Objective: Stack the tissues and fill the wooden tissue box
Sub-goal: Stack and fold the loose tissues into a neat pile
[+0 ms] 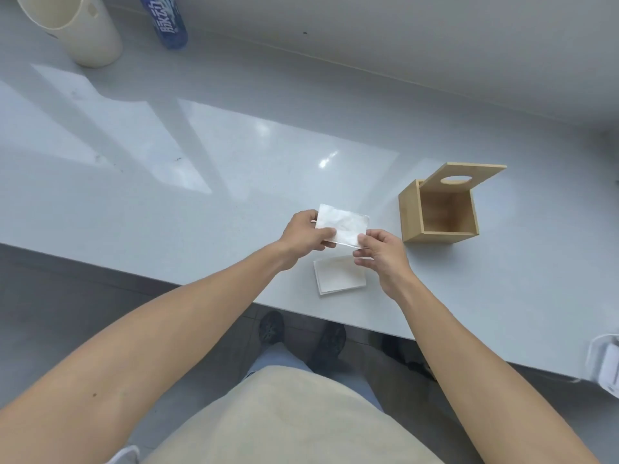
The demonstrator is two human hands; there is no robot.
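Both forearms reached up from the bottom of the view toward the white countertop (167,202), where the work sat near the front edge. Left hand (303,232) pinched the near-left corner of a folded tissue (341,226) between thumb and fingers; right hand (382,252) was closed on the same tissue at its near-right edge — so the sheet was held up flat between the two, just above the counter. Directly below it, toward 6 o'clock, lay a small stack of tissues (338,276), squared and resting on the counter. At 3 o'clock from the hands stood the wooden tissue box (437,212), open, its interior apparently empty, with the lid (464,177) — oval slot in it — tilted up at the far side. A cream plastic container (83,31) and a blue bottle (169,23) stood well apart at 11 o'clock.

By the look of it, the stacking step was in hand, with filling not yet begun. The next move would call for lowering the held tissue squarely onto the stack, edges matched, then carrying the stack toward 3 o'clock into the box without letting the sheets slip.
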